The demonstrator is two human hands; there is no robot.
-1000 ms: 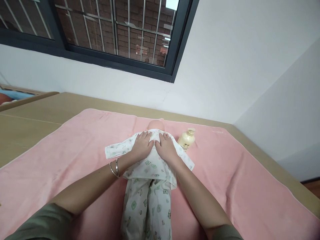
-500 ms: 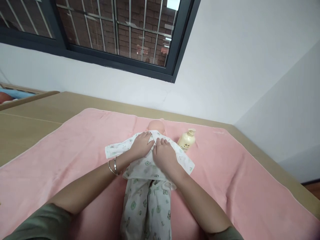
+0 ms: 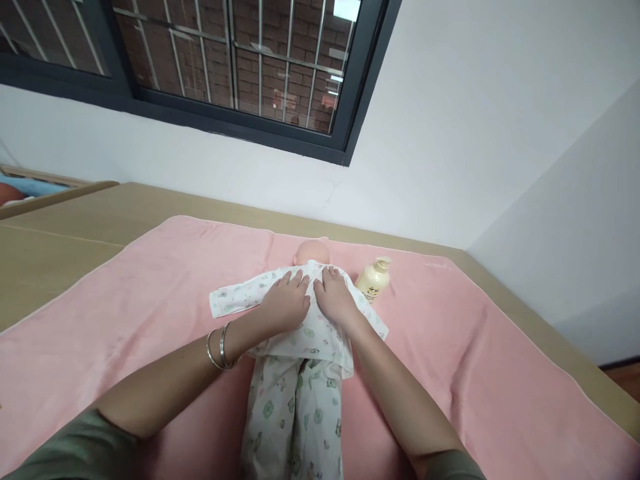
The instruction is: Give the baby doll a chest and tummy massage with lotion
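Note:
A baby doll lies on a pink blanket, its bald head (image 3: 313, 252) toward the wall. It is dressed in a white printed top (image 3: 313, 343) and matching trousers (image 3: 273, 413). My left hand (image 3: 286, 300), with two silver bangles at the wrist, rests flat on the upper part of the top, fingers spread. Beside it, my right hand (image 3: 334, 295) lies on the other side of the top with its fingers stretched out. A cream-coloured pump bottle (image 3: 374, 279) is just right of the doll's shoulder. The doll's face is not visible.
The pink blanket (image 3: 165, 293) covers much of a wooden surface (image 3: 75, 213). Behind it rises a white wall (image 3: 420, 133) with a dark-framed, barred window (image 3: 240, 60). At the far left is a wooden-edged bin or bed (image 3: 55, 197) with blue inside.
Both hands have shifted slightly on the doll's top and moved a little apart. The fingers look more spread, and the top's lower right hem lies flatter.

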